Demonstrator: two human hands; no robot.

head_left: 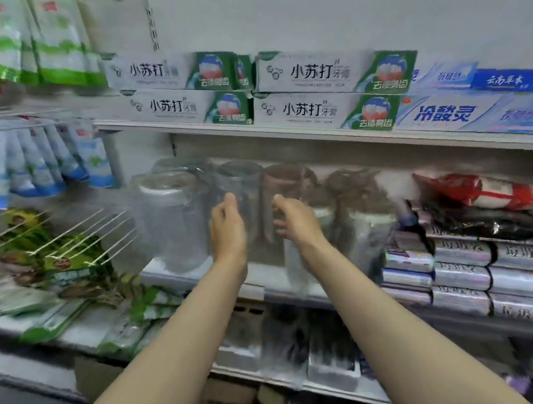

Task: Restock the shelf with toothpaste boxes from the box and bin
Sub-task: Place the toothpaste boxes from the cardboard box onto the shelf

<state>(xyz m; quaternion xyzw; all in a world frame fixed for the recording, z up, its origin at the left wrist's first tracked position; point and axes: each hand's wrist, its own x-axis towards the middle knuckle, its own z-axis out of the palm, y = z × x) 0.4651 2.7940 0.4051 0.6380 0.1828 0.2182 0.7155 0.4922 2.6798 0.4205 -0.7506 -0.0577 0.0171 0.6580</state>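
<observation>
Upper shelf [285, 133] carried stacked white-and-green toothpaste boxes [325, 113], blue toothpaste boxes [463, 113] just beside them on the right. Lower shelf [265, 279] held blurred clear jars [176, 216] and silvery packs [464, 268].

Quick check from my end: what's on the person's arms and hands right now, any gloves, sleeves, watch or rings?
Nothing worn that shows. The left hand and right hand are bare, no gloves, and both forearms are uncovered all the way to the bottom edge of the picture. No watch or wristband is visible. The picture is too blurred to rule out a thin ring.
</observation>
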